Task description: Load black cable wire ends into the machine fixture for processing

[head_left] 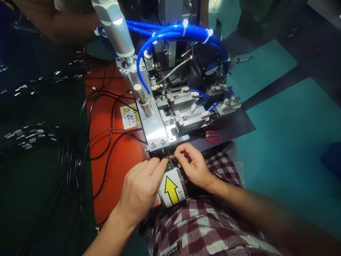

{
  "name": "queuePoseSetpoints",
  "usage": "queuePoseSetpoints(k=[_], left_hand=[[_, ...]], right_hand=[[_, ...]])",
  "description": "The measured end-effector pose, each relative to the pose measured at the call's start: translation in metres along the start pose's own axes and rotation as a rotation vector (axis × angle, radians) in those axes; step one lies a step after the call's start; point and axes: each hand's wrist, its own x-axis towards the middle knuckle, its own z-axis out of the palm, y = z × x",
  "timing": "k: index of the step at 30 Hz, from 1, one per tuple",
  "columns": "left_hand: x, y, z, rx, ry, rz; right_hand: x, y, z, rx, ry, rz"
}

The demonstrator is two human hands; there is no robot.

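Observation:
Several thin coloured wires (172, 156), red among them, stick out in front of the machine's metal plate (157, 137). My right hand (194, 167) pinches their right side between thumb and forefinger. From the left, my left hand (141, 185) is closed, its thumb and forefinger pressed together at the other end of these wires; its fingers hide what lies inside the grip. Just below the fingertips is a small black block (169, 165), above a white label with a yellow arrow (172, 190).
The machine carries silver cylinders (117, 33) and blue air tubes (183, 30). Black cables (106, 156) cross the orange surface (112, 185) on the left. A bundle of black cables (64, 149) lies farther left. Red-handled snips (214, 138) lie right. Another person's arm (71, 26) is behind.

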Motion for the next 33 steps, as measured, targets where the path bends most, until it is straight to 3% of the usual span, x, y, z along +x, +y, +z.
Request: queuePoseSetpoints(k=[13, 17, 26, 33], left_hand=[[0.002, 0.000, 0.001, 0.015, 0.027, 0.014], [0.001, 0.000, 0.001, 0.018, 0.024, 0.013], [0.005, 0.000, -0.001, 0.041, 0.017, 0.040], [0.011, 0.003, -0.004, 0.100, -0.012, 0.042]], right_hand=[[-0.001, 0.004, 0.004, 0.006, 0.044, -0.038], [-0.002, 0.000, 0.003, 0.021, 0.027, 0.038], [0.008, -0.021, -0.005, 0.128, -0.098, 0.351], [0.013, -0.027, -0.007, 0.088, -0.135, 0.407]])
